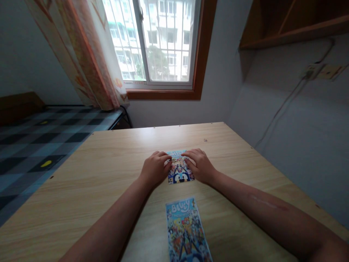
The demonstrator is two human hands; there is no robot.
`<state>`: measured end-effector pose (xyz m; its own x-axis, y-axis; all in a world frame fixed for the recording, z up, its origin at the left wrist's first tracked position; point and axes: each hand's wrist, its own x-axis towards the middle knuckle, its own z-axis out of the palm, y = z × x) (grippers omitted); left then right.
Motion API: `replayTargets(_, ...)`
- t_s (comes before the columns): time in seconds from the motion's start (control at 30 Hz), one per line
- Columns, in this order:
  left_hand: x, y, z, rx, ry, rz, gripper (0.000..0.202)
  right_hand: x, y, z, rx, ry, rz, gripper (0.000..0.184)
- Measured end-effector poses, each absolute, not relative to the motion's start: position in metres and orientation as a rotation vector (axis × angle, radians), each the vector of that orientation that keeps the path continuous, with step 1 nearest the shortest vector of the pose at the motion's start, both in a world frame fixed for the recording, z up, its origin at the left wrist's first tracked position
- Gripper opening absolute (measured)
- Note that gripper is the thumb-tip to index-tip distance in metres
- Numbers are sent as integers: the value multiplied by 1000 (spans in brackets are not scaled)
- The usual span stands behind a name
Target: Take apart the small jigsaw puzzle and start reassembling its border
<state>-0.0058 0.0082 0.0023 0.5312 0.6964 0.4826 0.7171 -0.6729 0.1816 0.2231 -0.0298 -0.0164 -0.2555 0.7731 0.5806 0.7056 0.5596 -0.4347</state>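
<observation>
A small colourful cartoon picture [180,171], perhaps a puzzle, lies flat on the wooden table [109,163]. My left hand [155,168] rests on its left edge with the fingers curled and the fingertips pressing on the picture. On its right edge sits my right hand [199,165], fingers bent and pressing down near the top. Closer to me lies a second, larger printed sheet [187,229] with the same cartoon art and the word "Bluey". Neither hand touches that sheet.
A bed with a dark checked cover [35,145] stands left of the table. A window [155,40] with a patterned curtain [87,58] is straight ahead. A wall with a socket [313,71] and a cable runs along the right, under a wooden shelf [294,25].
</observation>
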Motion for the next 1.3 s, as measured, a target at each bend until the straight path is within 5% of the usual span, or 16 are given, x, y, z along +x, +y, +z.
replayTargets(0.3, -3, 9, 3, -2752, -1235, -584, 22, 219, -29, -19, -1338, -2204, 68, 30)
replayTargets(0.63, -11, 17, -5, -2830, -1325, -883, 19, 218, -31, -18, -1410, -2340, 141, 36)
replayTargets(1.3, -10, 11, -1, -2875, -1258, -731, 15, 215, -32, -15, -1422, -2380, 166, 36)
